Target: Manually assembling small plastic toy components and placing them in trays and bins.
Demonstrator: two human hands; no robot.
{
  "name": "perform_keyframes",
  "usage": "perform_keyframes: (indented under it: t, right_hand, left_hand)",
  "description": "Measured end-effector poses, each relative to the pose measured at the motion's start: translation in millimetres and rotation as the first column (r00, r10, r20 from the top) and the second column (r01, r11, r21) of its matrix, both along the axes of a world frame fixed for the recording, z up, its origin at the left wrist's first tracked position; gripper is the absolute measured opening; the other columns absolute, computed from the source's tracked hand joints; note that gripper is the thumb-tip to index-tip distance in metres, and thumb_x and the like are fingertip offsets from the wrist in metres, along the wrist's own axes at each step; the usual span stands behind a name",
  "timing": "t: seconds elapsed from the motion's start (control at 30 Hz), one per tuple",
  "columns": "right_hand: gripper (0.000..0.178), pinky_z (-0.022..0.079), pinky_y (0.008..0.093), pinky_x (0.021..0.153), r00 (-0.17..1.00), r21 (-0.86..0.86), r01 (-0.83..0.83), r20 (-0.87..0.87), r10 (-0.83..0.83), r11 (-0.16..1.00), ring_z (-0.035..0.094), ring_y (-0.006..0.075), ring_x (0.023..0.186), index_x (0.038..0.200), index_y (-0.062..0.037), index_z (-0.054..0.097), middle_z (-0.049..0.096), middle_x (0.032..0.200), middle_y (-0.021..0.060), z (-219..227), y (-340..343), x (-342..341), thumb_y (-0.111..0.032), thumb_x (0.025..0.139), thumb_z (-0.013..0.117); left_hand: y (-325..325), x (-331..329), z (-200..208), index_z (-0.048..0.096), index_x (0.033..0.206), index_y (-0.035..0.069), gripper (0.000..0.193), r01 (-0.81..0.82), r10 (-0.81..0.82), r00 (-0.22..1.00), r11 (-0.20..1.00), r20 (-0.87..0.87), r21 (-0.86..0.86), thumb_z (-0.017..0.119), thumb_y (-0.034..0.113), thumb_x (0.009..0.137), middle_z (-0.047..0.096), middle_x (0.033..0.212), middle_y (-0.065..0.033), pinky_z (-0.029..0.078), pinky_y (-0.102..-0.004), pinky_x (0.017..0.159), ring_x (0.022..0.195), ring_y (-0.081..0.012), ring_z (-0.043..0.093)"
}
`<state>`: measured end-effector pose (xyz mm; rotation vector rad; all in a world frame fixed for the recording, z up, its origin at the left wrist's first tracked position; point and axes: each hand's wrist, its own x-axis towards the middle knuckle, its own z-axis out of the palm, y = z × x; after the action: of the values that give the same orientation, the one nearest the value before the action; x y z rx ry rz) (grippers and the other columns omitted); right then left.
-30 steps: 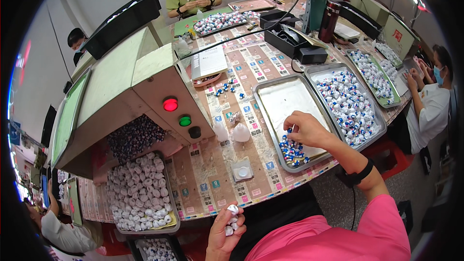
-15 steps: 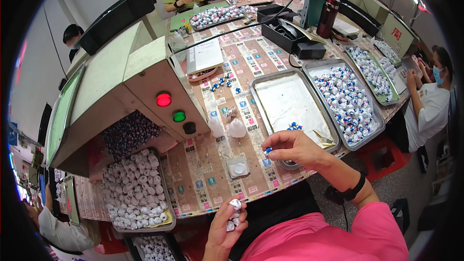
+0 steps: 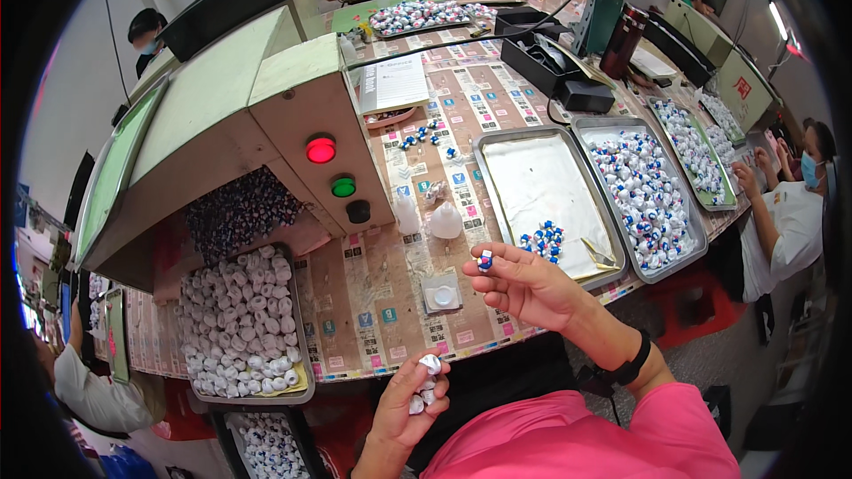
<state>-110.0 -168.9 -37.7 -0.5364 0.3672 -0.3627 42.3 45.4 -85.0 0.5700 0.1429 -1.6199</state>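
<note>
My left hand, low in front of the table edge, is closed around several small white rounded pieces that show between thumb and fingers. Over the table's near edge, my right hand pinches a small blue-and-white piece between thumb and forefinger, its other fingers loosely curled. Just behind that hand, similar blue-and-white pieces lie in a paper-lined metal tray. A small round white dish on a square base sits on the table between the two hands.
At left, a metal tray of white rounded pieces stands beside a large beige box with red and green lights. Two white squeeze bottles stand mid-table. Another tray of blue-and-white pieces is at right. Other people sit around.
My right hand has turned over, bringing the pinched piece into fuller view. My left hand keeps its hold on the white pieces. The whole view has shifted slightly.
</note>
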Motion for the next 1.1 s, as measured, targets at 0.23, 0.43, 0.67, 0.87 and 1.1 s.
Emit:
perform_keyframes:
  t: [0.23,0.43,0.67,0.87,1.1]
  right_hand:
    - [0.031,0.054,0.0259,0.079,0.998,0.039,0.031,-0.051,-0.029,0.999,0.063,0.0143,0.095,0.125,-0.0040,0.049,0.061,0.112,0.0093,-5,3,2,-0.014,0.096,0.050]
    - [0.030,0.054,0.0251,0.078,0.983,-0.071,0.087,-0.157,-0.097,0.994,0.064,0.0144,0.092,0.123,-0.0016,0.050,0.063,0.104,0.0084,-5,-2,3,-0.013,0.095,0.050]
    - [0.026,0.055,0.0257,0.078,0.969,-0.081,0.175,-0.162,-0.186,0.981,0.064,0.0150,0.091,0.118,0.0013,0.053,0.063,0.103,0.0080,-2,-3,7,-0.010,0.094,0.052]
    - [0.028,0.055,0.0258,0.079,0.957,-0.255,0.036,-0.269,-0.106,0.966,0.065,0.0161,0.088,0.117,0.0022,0.056,0.065,0.098,0.0106,-6,10,6,-0.006,0.090,0.059]
    - [0.026,0.051,0.0242,0.077,0.888,-0.808,-0.176,-0.377,-0.264,0.562,0.064,0.0131,0.088,0.111,0.0021,0.062,0.061,0.099,0.0065,-6,18,12,-0.007,0.086,0.065]
  left_hand:
    - [2,0,0,0.053,0.120,0.005,0.031,-0.017,0.017,0.999,1.000,-0.027,-0.005,0.057,0.017,0.091,0.061,0.101,-0.0118,0.040,-0.0252,0.053,0.074,-0.0167,0.051]
    - [2,0,0,0.053,0.121,0.005,0.032,-0.025,0.025,1.000,1.000,-0.018,-0.009,0.057,0.016,0.091,0.061,0.101,-0.0118,0.040,-0.0251,0.053,0.075,-0.0169,0.052]
    - [3,0,1,0.051,0.119,0.005,0.029,-0.028,0.027,0.999,0.999,-0.033,-0.029,0.055,0.014,0.093,0.059,0.103,-0.0116,0.042,-0.0237,0.053,0.075,-0.0148,0.053]
    - [1,4,1,0.053,0.122,0.005,0.032,-0.050,0.051,0.999,0.998,0.012,-0.027,0.057,0.016,0.092,0.060,0.100,-0.0098,0.041,-0.0245,0.052,0.074,-0.0148,0.051]
    - [-7,7,7,0.051,0.121,0.006,0.030,-0.108,0.109,0.986,0.994,0.127,-0.018,0.056,0.017,0.093,0.060,0.100,-0.0091,0.040,-0.0228,0.052,0.073,-0.0131,0.052]
